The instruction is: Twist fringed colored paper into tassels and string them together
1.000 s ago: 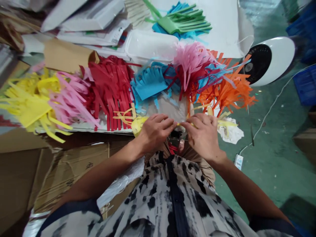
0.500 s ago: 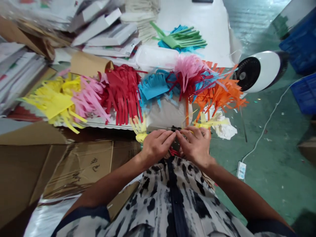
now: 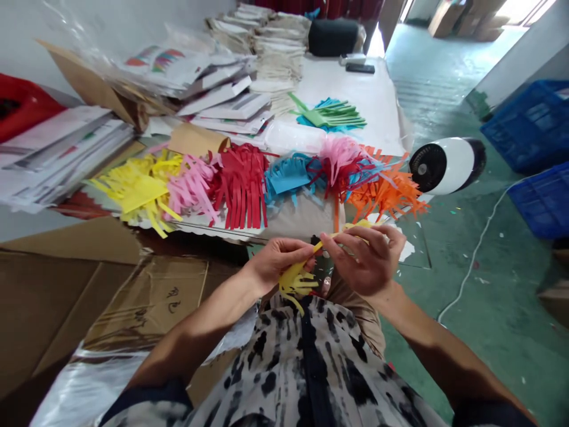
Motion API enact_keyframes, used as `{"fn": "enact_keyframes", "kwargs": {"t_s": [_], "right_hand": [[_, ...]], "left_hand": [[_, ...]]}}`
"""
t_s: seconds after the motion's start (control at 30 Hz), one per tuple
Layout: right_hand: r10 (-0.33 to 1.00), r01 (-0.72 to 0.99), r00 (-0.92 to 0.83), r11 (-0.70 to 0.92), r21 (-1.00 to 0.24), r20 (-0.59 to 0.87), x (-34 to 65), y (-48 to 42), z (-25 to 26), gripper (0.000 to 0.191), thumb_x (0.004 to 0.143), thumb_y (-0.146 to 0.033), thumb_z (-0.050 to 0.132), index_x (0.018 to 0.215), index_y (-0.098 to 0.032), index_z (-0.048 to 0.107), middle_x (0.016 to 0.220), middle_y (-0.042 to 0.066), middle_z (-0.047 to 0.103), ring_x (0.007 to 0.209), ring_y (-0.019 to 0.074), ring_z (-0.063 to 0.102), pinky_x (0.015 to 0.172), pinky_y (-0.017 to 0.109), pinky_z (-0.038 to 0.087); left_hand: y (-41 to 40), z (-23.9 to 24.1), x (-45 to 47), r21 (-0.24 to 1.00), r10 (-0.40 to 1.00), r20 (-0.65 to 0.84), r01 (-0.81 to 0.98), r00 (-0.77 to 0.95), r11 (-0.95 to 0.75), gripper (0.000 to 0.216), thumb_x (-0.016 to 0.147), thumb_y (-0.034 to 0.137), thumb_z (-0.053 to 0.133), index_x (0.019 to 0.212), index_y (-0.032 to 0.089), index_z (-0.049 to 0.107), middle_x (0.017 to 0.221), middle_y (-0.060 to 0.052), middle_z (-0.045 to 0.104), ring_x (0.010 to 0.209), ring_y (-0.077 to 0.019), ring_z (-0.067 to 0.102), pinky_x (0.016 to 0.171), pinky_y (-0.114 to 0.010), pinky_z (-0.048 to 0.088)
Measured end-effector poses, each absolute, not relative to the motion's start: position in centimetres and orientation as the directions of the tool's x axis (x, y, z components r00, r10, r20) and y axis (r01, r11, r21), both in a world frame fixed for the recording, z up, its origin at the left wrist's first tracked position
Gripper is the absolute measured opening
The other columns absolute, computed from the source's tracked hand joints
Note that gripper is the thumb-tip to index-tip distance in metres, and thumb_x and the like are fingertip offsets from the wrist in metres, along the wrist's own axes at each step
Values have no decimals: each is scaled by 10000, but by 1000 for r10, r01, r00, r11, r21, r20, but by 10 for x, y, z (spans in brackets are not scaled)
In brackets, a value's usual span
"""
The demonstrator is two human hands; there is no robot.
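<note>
Stretched between my two hands is a yellow paper tassel (image 3: 294, 279), its fringed end hanging below my left hand. My left hand (image 3: 282, 261) is closed on it with thumb and fingers pinched. My right hand (image 3: 367, 258) grips the twisted middle, and more yellow fringe shows beyond its fingers. Just past the hands, along the table edge, lie fringed paper bundles: yellow (image 3: 144, 193), pink (image 3: 193, 184), red (image 3: 243, 184), blue (image 3: 288, 173) and orange (image 3: 386, 193). A second pink bundle (image 3: 340, 157) rests on red and blue strips.
Stacked white packets (image 3: 226, 107) and a clear plastic tray (image 3: 293, 136) sit on the table, with green fringed paper (image 3: 335, 115) behind. A black and white fan (image 3: 448, 166) stands at the right. Cardboard boxes (image 3: 164, 296) are at lower left; blue crates (image 3: 528, 130) stand on the floor.
My hands have drawn apart and the left one has turned, bringing the tassel's left fringe down toward my body. The camera has tilted up, showing more of the room's far side.
</note>
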State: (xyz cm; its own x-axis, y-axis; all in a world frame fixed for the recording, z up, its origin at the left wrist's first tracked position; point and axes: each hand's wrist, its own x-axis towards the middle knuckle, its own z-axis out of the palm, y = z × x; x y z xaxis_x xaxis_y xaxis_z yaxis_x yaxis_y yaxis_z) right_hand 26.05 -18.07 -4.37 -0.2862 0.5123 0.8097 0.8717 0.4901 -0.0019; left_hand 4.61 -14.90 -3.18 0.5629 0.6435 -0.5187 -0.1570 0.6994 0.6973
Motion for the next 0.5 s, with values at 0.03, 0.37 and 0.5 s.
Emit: {"fn": "enact_keyframes", "kwargs": {"t_s": [0.03,0.37,0.5], "right_hand": [[519,860,-293,510,-17,803,260,-180,-42,254,924,-196,792,1079,-394,756,853,-65,799,901,203,705,927,443,424],[882,372,-12,441,-817,471,231,-153,-8,114,956,-267,711,861,-267,773,928,9,732,929,192,681,889,384,527],[925,208,-90,379,-902,369,222,-144,-19,283,1015,-343,642,1284,-285,704,1290,49,698,1122,196,677,956,350,522]], "left_hand": [[-150,-33,46,692,639,-515,-163,571,703,393,611,447,1009,815,164,828,677,-19,723,569,-112,645,584,-236,513],[-131,-19,48,978,920,-4,-189,391,85,195,753,362,931,723,206,817,993,-47,792,907,-162,701,828,-289,550],[-120,-20,48,966,971,69,-259,229,-8,173,772,361,926,798,220,829,894,-25,800,840,-150,706,839,-289,550]]}}
